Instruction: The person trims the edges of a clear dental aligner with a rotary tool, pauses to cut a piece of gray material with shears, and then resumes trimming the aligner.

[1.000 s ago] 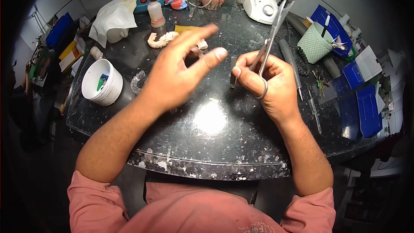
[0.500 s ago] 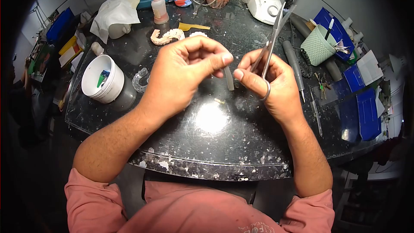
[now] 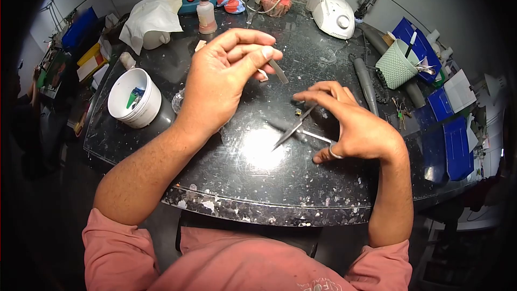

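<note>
Head view: two bare hands worked above a dark, paint-flecked bench (image 3: pixel 323 199), pink sleeves below.
Left hand: (image 3: pixel 215 83) pinched closed at thumb and forefinger, gripping a strip; other fingers loosely bent.
Strip: (image 3: pixel 280 73) narrow, greyish, stuck out from the left fingertips, angled down toward the right hand; apart from the blades.
Right hand: (image 3: pixel 363 129) held scissors, thumb in one ring, fingers spread well away from thumb; the fingers' hold on the other handle could not be made out.
Scissors: (image 3: pixel 316 136) handles parted, blades pointed down-left over the bright glare; whether the tips touched the bench, cannot tell.
Whitish piece: (image 3: pixel 263 76) small, just below the left fingers; held or lying, unclear.
Yellowish bit: (image 3: pixel 298 112) tiny, near the scissors.
Left side: white tub (image 3: pixel 148 112) with green and blue bits inside; clear tray (image 3: pixel 177 101) partly hidden by the left forearm.
Right side: grey handpiece (image 3: pixel 365 85), pale green basket (image 3: pixel 396 68), keys (image 3: pixel 402 113).
</note>
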The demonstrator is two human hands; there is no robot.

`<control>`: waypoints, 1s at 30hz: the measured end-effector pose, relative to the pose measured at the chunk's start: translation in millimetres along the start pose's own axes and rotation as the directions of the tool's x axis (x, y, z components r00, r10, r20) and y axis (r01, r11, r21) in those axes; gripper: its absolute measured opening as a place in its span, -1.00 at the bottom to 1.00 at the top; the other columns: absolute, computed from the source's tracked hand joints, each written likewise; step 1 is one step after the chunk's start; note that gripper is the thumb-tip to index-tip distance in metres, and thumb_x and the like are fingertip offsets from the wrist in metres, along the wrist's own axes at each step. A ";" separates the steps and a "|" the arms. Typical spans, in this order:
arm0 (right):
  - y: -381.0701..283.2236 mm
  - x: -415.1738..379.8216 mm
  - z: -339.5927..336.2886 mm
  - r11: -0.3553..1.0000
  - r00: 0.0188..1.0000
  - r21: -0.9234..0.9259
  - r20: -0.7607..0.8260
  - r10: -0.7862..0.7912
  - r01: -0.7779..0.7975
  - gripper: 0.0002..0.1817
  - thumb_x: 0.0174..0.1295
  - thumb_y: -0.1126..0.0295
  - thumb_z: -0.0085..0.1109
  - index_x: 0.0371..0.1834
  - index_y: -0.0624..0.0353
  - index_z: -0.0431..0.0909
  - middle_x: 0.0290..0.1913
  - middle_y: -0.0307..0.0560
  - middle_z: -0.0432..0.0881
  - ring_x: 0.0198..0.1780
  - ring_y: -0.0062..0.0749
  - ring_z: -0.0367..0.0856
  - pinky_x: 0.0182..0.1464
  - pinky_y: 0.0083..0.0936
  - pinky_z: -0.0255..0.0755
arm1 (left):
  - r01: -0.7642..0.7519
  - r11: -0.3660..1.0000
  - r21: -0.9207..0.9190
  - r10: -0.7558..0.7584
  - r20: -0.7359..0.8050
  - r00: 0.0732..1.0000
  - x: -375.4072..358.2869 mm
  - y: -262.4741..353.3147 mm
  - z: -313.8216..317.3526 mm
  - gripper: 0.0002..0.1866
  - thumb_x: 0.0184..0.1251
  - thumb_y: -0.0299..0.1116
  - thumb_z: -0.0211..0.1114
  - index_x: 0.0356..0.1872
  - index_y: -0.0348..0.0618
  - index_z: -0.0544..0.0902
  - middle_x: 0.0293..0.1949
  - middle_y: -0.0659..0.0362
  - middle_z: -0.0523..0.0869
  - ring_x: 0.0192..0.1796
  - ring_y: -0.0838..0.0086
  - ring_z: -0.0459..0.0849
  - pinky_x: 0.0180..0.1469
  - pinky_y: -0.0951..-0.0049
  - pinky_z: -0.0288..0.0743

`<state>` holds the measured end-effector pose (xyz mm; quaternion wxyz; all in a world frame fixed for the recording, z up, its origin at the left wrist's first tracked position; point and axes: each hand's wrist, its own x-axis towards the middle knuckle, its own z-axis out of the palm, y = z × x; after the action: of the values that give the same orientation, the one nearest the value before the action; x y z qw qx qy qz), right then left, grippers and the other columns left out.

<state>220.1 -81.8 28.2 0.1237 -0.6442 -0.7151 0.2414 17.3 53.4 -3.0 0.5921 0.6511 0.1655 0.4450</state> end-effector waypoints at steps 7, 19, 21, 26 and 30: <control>-2.6 4.0 18.7 0.993 0.991 0.002 -0.058 -0.119 0.119 -0.01 -0.29 0.28 0.65 0.36 -0.04 0.37 0.45 0.16 0.17 0.49 0.15 0.09 0.49 -0.13 0.11 | 0.074 0.997 -0.017 -0.071 0.136 0.988 -7.6 -2.8 5.9 -0.79 0.47 -0.43 0.22 0.03 -0.25 0.60 -0.19 0.16 0.76 -0.18 0.64 0.69 -0.14 0.63 0.52; -10.1 18.8 44.1 0.986 0.953 0.136 -0.298 -0.052 0.096 -0.23 -0.27 0.30 0.63 0.11 0.25 0.51 0.04 0.00 0.44 0.12 -0.04 0.44 0.20 -0.26 0.34 | -0.156 0.938 0.308 0.017 0.410 0.912 -16.5 -12.9 14.3 -0.79 0.41 -0.57 0.07 0.01 -0.23 0.53 -0.20 0.07 0.68 -0.17 0.41 0.72 -0.08 0.39 0.58; -16.4 16.1 39.4 0.987 0.969 0.155 -0.248 -0.006 0.046 -0.22 -0.31 0.31 0.66 0.08 0.26 0.52 0.02 -0.04 0.46 0.10 -0.09 0.46 0.17 -0.29 0.37 | -0.236 0.911 0.338 0.083 0.409 0.909 -18.3 -18.8 13.1 -0.84 0.42 -0.50 0.11 -0.03 -0.21 0.51 -0.23 0.02 0.67 -0.16 0.24 0.70 -0.09 0.27 0.56; -13.4 14.7 30.5 0.980 0.992 0.197 -0.127 0.018 0.008 -0.17 -0.39 0.39 0.70 0.10 0.30 0.52 -0.09 -0.13 0.40 -0.01 -0.30 0.41 0.15 -0.41 0.36 | -0.165 0.921 0.353 -0.010 0.445 0.896 -23.1 -13.0 15.1 -0.83 0.41 -0.48 0.12 -0.02 -0.13 0.49 -0.24 0.05 0.66 -0.11 0.13 0.62 0.01 0.14 0.46; -11.6 22.4 43.3 0.910 0.952 0.377 -0.302 -0.053 0.170 -0.10 -0.33 0.48 0.66 0.23 0.30 0.41 -0.03 -0.13 0.44 0.00 -0.33 0.45 0.17 -0.45 0.36 | -0.432 0.639 0.637 0.271 0.339 0.901 -23.5 -10.6 15.1 -0.72 0.24 -0.55 0.17 -0.02 -0.17 0.47 -0.19 0.03 0.64 -0.06 0.12 0.58 0.06 0.19 0.39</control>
<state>185.9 -68.4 -5.9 0.3677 -0.5909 -0.6616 0.2792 19.5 29.1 -20.3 0.2173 0.8886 0.1261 0.3838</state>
